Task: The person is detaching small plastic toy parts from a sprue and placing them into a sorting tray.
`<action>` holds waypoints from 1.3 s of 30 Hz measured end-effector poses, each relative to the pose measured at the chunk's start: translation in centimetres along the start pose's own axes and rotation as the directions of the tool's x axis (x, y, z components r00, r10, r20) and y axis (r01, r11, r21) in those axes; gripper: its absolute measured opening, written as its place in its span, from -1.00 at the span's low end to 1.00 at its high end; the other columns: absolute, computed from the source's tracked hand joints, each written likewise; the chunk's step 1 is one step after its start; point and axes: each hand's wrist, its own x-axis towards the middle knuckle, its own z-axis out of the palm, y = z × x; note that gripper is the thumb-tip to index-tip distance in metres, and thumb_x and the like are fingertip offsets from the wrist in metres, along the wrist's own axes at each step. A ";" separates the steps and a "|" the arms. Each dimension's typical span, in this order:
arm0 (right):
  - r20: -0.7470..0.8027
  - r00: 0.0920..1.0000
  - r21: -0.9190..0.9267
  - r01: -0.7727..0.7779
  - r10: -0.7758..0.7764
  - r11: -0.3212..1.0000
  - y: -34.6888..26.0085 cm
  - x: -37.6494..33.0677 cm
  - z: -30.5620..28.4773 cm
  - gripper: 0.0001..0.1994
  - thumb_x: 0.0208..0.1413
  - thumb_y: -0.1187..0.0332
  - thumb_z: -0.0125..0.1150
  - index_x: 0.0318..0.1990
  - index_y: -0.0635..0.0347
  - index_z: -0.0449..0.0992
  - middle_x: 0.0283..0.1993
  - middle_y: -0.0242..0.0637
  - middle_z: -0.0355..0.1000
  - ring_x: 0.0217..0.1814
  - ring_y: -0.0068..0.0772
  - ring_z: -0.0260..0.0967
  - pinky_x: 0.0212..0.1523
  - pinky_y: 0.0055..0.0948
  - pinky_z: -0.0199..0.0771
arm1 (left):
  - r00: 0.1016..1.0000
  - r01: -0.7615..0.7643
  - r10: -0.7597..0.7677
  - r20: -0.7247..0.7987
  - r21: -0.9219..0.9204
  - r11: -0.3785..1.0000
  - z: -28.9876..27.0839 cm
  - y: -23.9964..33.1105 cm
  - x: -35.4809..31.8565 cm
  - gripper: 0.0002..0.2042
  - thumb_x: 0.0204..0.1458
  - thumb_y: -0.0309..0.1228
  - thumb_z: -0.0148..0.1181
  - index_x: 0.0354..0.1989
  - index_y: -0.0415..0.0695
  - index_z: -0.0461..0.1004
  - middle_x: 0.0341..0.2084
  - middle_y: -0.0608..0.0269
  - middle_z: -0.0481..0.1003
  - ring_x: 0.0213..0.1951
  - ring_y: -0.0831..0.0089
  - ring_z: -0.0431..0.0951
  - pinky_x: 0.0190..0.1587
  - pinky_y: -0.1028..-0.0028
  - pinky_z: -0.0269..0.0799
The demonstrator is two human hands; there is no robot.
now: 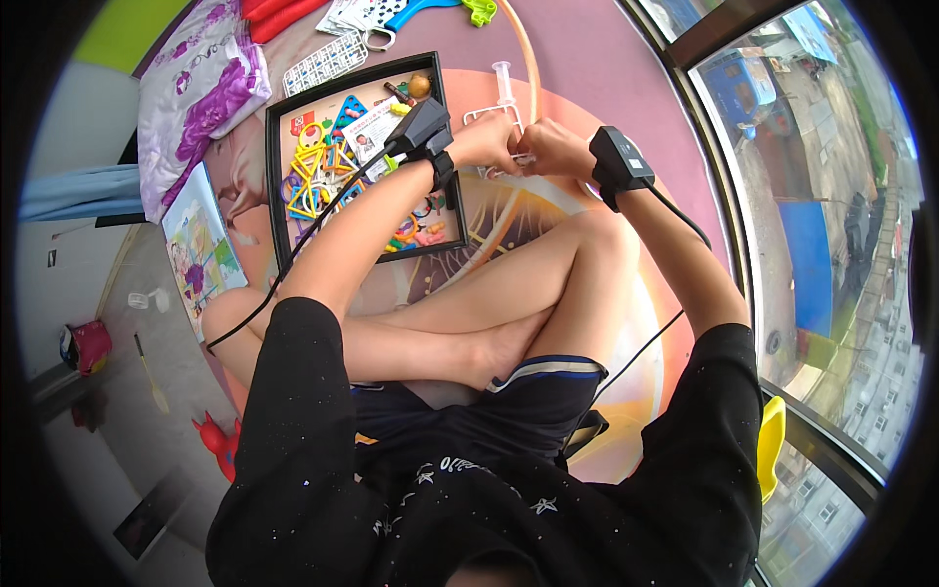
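White plastic toy frame [499, 112], with a clear syringe-like tube, sits in the upper middle of the frame on the mauve bed [597, 59], pinched between both hands. At the far upper left lies a floral pillow [196, 88], below it a picture book [201, 245]. Next comes a black tray [279, 186] full of colourful plastic pieces. The left hand [486, 142] has its grip closed on the toy's left side; touching it, the right hand [556, 149] grips the right side. Each wrist carries a black device. A window [831, 196] fills the right.
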 end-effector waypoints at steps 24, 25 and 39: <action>-0.668 0.672 -0.470 -0.047 -0.320 0.882 -5.8 -2.7 0.7 -0.86 -0.17 0.51 0.11 -0.37 0.25 0.47 -0.34 -0.27 0.34 -0.24 -0.30 0.26 -0.26 -0.36 0.36 | 0.649 -0.152 0.628 -0.428 0.737 0.659 -0.9 5.2 -7.8 -0.75 -0.20 -0.49 0.17 -0.27 -0.19 0.44 -0.30 0.11 0.44 -0.20 0.14 0.45 -0.13 0.30 0.37; -0.631 0.716 -0.489 -0.069 -0.299 0.869 -5.3 -2.4 1.4 -0.81 -0.21 0.55 0.07 -0.34 0.28 0.43 -0.29 -0.23 0.31 -0.19 -0.25 0.25 -0.23 -0.36 0.37 | 0.649 -0.145 0.628 -0.430 0.739 0.657 -0.5 4.1 -7.1 -0.75 -0.20 -0.49 0.17 -0.27 -0.19 0.44 -0.30 0.11 0.44 -0.20 0.14 0.45 -0.13 0.30 0.37; -0.502 0.863 -0.299 -0.104 -0.063 0.949 -1.9 -0.5 6.7 -0.82 -0.24 0.57 0.04 -0.38 0.34 0.36 -0.31 -0.13 0.26 -0.24 -0.17 0.29 -0.18 -0.31 0.36 | 0.740 0.008 0.530 -0.415 0.793 0.610 3.6 -2.3 -4.0 -0.90 -0.18 -0.59 -0.02 -0.46 -0.33 0.39 -0.38 0.03 0.40 -0.25 0.15 0.43 -0.23 0.31 0.42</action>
